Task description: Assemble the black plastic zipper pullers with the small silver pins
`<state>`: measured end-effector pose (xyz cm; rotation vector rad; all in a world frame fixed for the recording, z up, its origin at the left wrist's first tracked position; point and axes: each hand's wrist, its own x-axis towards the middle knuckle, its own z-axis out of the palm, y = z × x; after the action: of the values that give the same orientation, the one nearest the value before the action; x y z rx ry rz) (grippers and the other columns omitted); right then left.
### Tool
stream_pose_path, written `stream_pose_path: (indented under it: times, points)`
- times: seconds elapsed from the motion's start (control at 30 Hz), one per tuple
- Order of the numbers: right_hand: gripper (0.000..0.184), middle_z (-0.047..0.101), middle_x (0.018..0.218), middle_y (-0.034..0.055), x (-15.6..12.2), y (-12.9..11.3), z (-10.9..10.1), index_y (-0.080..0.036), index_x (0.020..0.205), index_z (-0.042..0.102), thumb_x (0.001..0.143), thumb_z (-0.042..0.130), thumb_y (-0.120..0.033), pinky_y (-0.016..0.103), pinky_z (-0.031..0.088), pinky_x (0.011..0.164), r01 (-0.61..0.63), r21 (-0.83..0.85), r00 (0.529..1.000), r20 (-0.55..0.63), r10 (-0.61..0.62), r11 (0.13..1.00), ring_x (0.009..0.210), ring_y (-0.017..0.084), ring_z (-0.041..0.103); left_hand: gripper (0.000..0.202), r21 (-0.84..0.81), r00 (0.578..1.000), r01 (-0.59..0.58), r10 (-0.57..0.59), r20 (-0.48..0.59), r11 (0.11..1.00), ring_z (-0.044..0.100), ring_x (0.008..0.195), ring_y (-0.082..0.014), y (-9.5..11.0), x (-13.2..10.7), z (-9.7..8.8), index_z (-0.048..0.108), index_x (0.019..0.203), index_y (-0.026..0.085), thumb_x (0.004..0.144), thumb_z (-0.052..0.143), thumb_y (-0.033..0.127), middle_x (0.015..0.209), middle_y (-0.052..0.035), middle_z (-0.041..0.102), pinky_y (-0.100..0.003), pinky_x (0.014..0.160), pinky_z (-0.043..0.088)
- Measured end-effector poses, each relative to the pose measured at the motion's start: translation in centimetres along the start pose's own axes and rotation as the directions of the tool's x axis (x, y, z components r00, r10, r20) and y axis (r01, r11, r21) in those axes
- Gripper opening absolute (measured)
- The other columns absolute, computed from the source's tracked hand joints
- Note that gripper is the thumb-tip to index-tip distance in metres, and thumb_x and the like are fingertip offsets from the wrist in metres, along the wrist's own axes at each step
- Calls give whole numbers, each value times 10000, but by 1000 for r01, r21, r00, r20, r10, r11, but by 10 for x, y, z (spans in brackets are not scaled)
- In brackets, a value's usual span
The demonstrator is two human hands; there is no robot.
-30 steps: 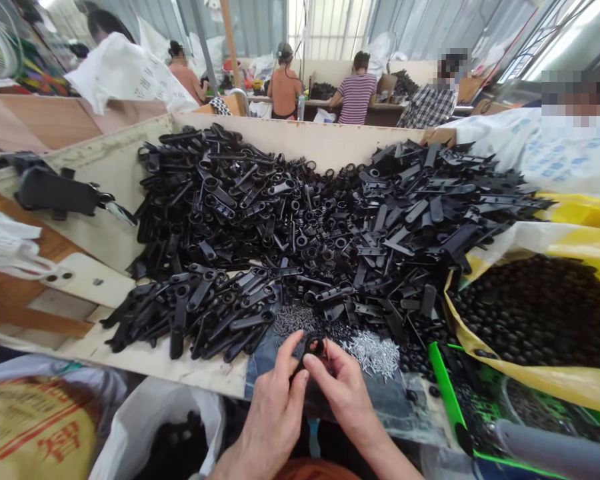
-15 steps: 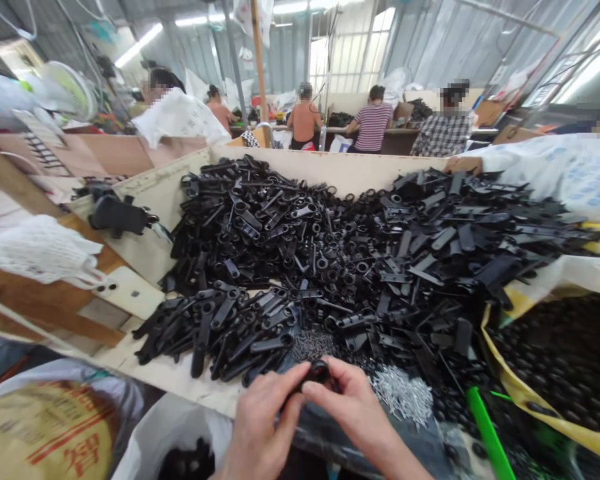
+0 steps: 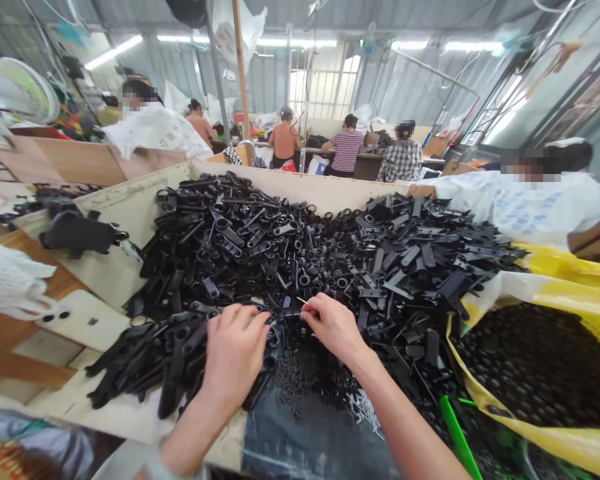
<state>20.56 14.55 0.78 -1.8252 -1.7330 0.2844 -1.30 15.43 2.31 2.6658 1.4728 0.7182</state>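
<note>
Over black parts (image 3: 230, 230), the right hand (image 3: 334, 325), now apart from the left hand (image 3: 236, 343), pinches a pale pin (image 3: 303, 301); left's hold unclear.

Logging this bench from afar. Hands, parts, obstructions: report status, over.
Left hand at black ring-ended parts, grip unclear. Right hand pinching thin pale pin. Right forearm partly covering silver pins.

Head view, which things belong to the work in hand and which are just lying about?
Likely in use:
left hand, by the black parts
right hand, holding a thin pale pin
loose silver pins
small grey pieces

Likely just lying about:
white phone
white mesh fabric
</note>
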Motion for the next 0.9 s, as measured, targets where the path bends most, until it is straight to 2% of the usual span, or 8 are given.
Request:
stream_pose_path:
  times: [0.07, 0.17, 0.27, 0.47, 0.57, 0.7, 0.8, 0.9]
  points:
    - [142, 691, 815, -19, 0, -1, 0, -258, 799, 723, 879, 660, -159, 239, 416, 656, -16, 5, 999, -32, 16, 1000, 756, 157, 654, 241, -20, 988, -40, 43, 146, 999, 551, 1098, -348, 12, 29, 11, 745, 1087, 231, 922, 585, 159, 1084, -137, 713, -462, 883, 374]
    - [158, 725, 857, 2, -1, 10, -7, -235, 877, 730, 939, 586, -218, 250, 443, 691, -78, 20, 989, -122, 80, 997, 771, 166, 669, 236, -67, 979, -50, 62, 194, 996, 553, 1081, -352, 17, 57, 31, 749, 851, 200, 842, 587, 29, 969, -154, 693, -474, 918, 365]
    - [196, 757, 890, 31, -1, 30, -20, -210, 915, 735, 953, 551, -266, 263, 463, 692, -150, 29, 968, -197, 152, 988, 777, 186, 685, 301, -153, 975, -20, 54, 217, 988, 561, 1094, -348, 13, 65, 42, 697, 705, 200, 819, 532, -25, 924, -160, 687, -480, 952, 353]
    - [239, 791, 880, 23, 9, 40, -25, -215, 937, 744, 985, 525, -295, 241, 468, 678, -186, -7, 968, -173, 182, 983, 777, 181, 722, 185, -407, 952, 223, -108, 285, 886, 677, 925, -325, -2, 60, 26, 693, 905, 247, 832, 587, 114, 712, -70, 695, -471, 931, 413]
    - [207, 787, 865, 16, 19, 26, -14, -229, 1003, 733, 1009, 547, -318, 233, 465, 691, -166, -83, 981, -116, 156, 983, 800, 178, 733, 243, -599, 923, 353, -164, 347, 719, 734, 850, -304, -5, 55, 19, 645, 1053, 268, 811, 654, 254, 723, -33, 744, -419, 860, 497]
    - [199, 768, 1003, 79, 31, 4, 3, -214, 1041, 694, 994, 619, -393, 270, 483, 740, -165, -242, 986, -54, 157, 956, 903, 226, 742, 426, -815, 883, 466, -227, 410, 344, 783, 838, -268, 12, 41, 28, 477, 1195, 254, 831, 615, 426, 899, -70, 816, -381, 786, 586]
    - [187, 737, 1073, 110, 33, -5, 10, -202, 1087, 646, 967, 670, -344, 292, 500, 720, -168, -352, 984, -11, 176, 921, 902, 251, 752, 488, -879, 863, 469, -261, 433, 91, 787, 893, -246, 37, 30, 41, 442, 1240, 229, 804, 614, 368, 973, -101, 823, -380, 841, 594]
    - [159, 719, 1083, 95, 30, -5, 7, -211, 1122, 609, 984, 634, -288, 288, 506, 699, -153, -428, 984, 15, 176, 891, 902, 246, 758, 485, -889, 854, 450, -249, 457, -87, 783, 947, -243, 55, 23, 48, 447, 1252, 210, 797, 583, 311, 1034, -129, 819, -385, 881, 589]
